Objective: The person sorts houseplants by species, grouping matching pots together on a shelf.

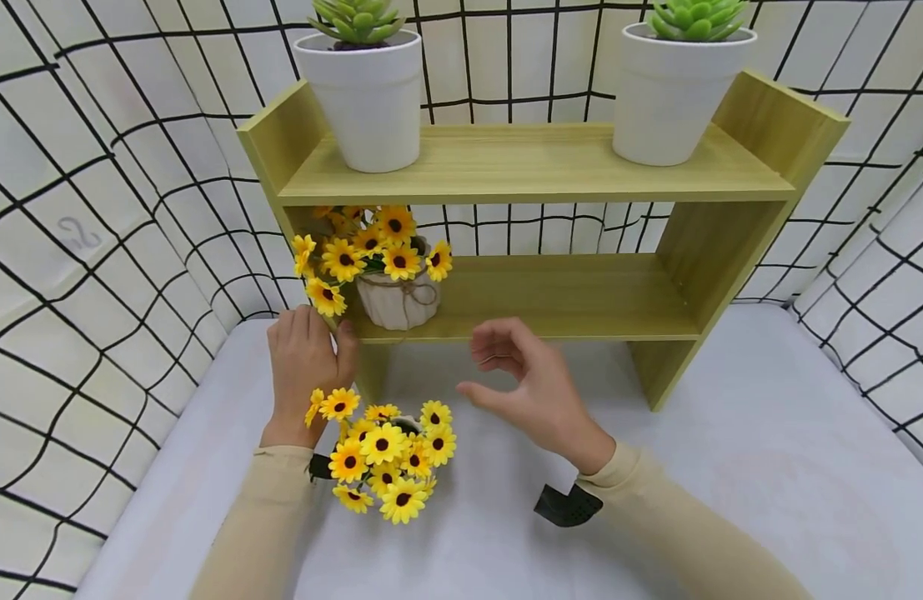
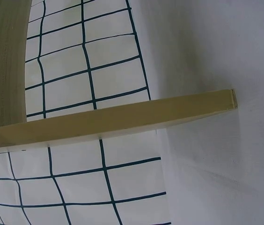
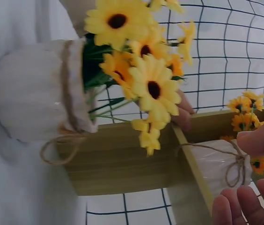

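Note:
A small wooden shelf stands on the table, and my left hand grips the front edge of its left side panel, thumb on the inner side. My right hand is held in front of the lower board, fingers and thumb curved apart with nothing between them. Left of it on that board sits a pot of yellow artificial sunflowers, white with a twine bow. A second such pot stands on the table between my forearms; from above its yellow flowers mostly hide it.
Two white pots with green succulents, one left and one right, stand on the top board. Black wire grid panels rise behind and at both sides. White cloth covers the table.

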Tool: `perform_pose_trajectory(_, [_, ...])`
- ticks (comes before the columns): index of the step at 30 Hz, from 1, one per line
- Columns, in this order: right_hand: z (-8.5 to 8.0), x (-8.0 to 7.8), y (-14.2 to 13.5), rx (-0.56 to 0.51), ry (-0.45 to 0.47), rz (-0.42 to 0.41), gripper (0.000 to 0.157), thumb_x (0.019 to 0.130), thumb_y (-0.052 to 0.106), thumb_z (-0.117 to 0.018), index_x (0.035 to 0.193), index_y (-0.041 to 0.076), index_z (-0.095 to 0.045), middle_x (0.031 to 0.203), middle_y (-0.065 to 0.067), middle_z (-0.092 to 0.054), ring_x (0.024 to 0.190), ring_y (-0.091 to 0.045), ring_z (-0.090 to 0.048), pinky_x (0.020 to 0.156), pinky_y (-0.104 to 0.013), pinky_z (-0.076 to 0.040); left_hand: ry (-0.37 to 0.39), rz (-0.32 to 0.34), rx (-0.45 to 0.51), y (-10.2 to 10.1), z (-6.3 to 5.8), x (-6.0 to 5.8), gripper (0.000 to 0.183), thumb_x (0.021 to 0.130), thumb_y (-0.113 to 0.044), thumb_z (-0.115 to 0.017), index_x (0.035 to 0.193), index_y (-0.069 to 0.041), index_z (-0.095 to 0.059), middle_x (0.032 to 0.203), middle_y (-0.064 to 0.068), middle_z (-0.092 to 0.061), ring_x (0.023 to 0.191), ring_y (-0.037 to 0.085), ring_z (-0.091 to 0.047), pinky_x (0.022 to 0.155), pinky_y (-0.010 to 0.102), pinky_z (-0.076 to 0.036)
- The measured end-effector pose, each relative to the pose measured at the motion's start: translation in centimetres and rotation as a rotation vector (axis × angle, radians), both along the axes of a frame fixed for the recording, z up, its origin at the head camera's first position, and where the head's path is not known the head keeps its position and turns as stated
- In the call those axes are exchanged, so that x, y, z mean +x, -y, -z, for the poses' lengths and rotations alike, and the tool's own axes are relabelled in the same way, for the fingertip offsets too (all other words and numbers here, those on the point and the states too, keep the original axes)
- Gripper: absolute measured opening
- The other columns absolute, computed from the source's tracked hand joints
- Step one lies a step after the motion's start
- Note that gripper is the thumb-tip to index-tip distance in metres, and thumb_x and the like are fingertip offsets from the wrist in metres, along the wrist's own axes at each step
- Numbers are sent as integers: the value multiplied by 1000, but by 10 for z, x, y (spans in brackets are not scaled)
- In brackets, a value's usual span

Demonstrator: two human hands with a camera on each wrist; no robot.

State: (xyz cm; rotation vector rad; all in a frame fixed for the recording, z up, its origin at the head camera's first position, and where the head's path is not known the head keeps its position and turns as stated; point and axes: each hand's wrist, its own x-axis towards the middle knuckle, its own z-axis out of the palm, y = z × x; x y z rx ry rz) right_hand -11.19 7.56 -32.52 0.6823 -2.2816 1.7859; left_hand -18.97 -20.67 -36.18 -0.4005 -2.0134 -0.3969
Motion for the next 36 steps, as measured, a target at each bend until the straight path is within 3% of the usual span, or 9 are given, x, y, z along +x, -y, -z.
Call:
perform_pose_trajectory(4, [12,5,1,16,-20,-24,55,80,6,-86,128,9,-59,119,-8,-66,106,-17,-67,95,-33,-59,20,5,4,1,0,1,39,100,-29,-39,83,5,-47,75,21,-45,73,40,-43,71,50,-30])
perform_pose_trajectory(12, [40,13,4,102,-69,-165,69,76,12,-90,135,15,-55,130,-5,-61,115,-22,-63,98,-31,-57,62,-6,-8,1,1,3,39,102,-30,-38,86,5,-48,77,22,-46,77,40,-43,74,51,-30])
perform_pose_trajectory(18, [55,15,7,122,-84,-216,77,73,16,-93,138,17,-52,133,-4,-60,115,-18,-61,97,-33,-57,73,-9,-4,0,0,4,40,102,-31,-38,87,5,-48,77,21,-45,77,40,-43,75,50,-30])
perform_pose_trajectory(23, [66,18,10,121,-30,-243,84,70,15,-94,140,13,-49,137,-7,-57,119,-26,-61,98,-38,-57,73,-7,-2,0,-1,4,40,102,-31,-38,88,5,-48,78,21,-45,78,39,-43,75,50,-29])
perform_pose_trajectory(30, [78,20,16,137,85,-230,92,70,20,-95,148,24,-45,142,3,-52,126,-19,-56,100,-34,-56,83,-9,-5,0,-1,4,38,102,-30,-38,87,5,-47,78,21,-44,78,39,-41,75,50,-28])
perform_pose_trajectory(36, [87,18,22,126,125,-240,99,70,22,-94,152,15,-40,145,-2,-51,126,-22,-55,102,-30,-53,108,-15,-4,0,-1,4,41,102,-32,-37,88,5,-47,79,21,-44,79,39,-41,76,50,-29])
